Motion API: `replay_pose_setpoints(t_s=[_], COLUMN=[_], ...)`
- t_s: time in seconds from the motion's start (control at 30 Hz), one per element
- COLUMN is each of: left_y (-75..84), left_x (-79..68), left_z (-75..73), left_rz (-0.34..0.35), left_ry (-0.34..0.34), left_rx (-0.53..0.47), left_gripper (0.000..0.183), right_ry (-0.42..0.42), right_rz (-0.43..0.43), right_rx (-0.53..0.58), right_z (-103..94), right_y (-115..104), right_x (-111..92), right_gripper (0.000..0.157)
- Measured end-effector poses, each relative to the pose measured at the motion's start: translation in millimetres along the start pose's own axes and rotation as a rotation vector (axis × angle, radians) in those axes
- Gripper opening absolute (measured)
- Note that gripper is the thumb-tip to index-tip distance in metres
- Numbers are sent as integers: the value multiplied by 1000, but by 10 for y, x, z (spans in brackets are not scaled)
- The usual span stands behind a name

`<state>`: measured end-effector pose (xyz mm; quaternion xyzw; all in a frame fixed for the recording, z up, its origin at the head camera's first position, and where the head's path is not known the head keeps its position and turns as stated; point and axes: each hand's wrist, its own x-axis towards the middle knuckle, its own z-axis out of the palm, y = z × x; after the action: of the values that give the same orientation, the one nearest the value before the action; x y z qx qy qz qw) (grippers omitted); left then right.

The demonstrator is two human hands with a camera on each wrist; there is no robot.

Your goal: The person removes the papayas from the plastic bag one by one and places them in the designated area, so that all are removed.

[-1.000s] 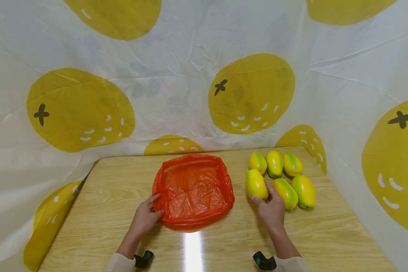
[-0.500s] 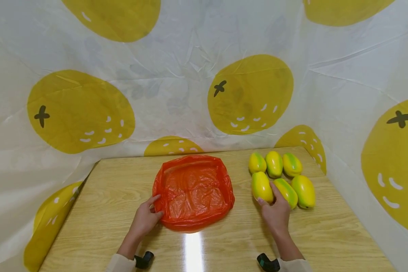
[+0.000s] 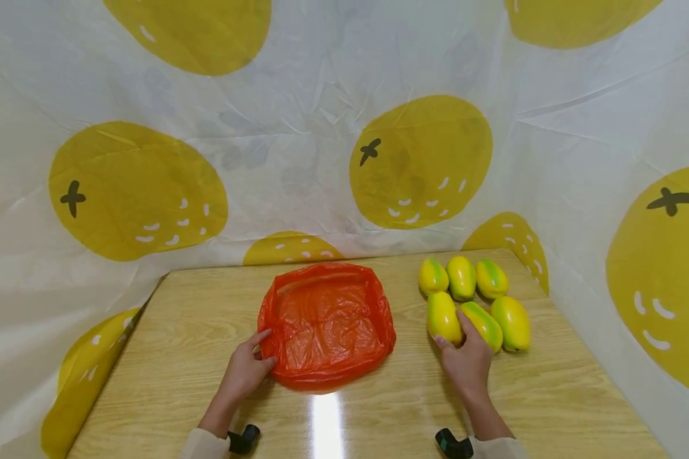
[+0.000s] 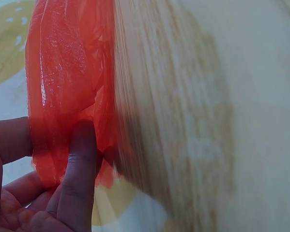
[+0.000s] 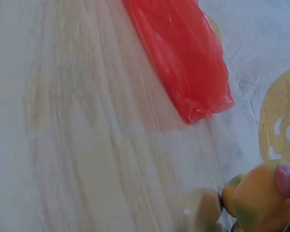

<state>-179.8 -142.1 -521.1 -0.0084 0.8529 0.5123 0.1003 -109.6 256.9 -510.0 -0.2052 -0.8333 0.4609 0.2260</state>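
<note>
On the table lies a red plastic bag (image 3: 327, 322), its mouth spread wide and its edge standing up all round. My left hand (image 3: 247, 366) pinches the bag's left wall; in the left wrist view the bag's thin film (image 4: 62, 72) runs between thumb and fingers. My right hand (image 3: 466, 364) holds a yellow-green mango (image 3: 443, 317), thumb on its near left and fingers on its right. This mango (image 5: 261, 200) shows at the lower right corner of the right wrist view, a thumb (image 5: 287, 181) against it. Touching the right hand's fingers is another mango (image 3: 482, 326) with a green stripe.
Behind stands a row of mangoes (image 3: 461, 278), with one more mango (image 3: 511, 323) at the right. The wooden table (image 3: 195, 319) is backed by a white cloth (image 3: 287, 185) printed with large yellow fruits. Black wrist mounts (image 3: 244, 440) sit at the cuffs.
My right hand has shifted slightly right with the mango, bringing it close to the others; in the last half second it barely moves. The left hand stays at the bag.
</note>
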Motion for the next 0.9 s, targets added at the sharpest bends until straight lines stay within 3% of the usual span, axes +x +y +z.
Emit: replay_pose_setpoints(t_s=[0.33, 0.9], left_y=[-10, 12], left_x=[-1, 18], left_z=[-6, -13], left_rz=[-4, 17], left_ry=[3, -2], left_rx=[-2, 21], left_gripper=[65, 65], right_ry=[7, -13], right_rz=[-49, -13], right_rx=[-52, -81], right_z=[46, 66], right_y=[48, 27], right_x=[-14, -34], right_gripper=[65, 67])
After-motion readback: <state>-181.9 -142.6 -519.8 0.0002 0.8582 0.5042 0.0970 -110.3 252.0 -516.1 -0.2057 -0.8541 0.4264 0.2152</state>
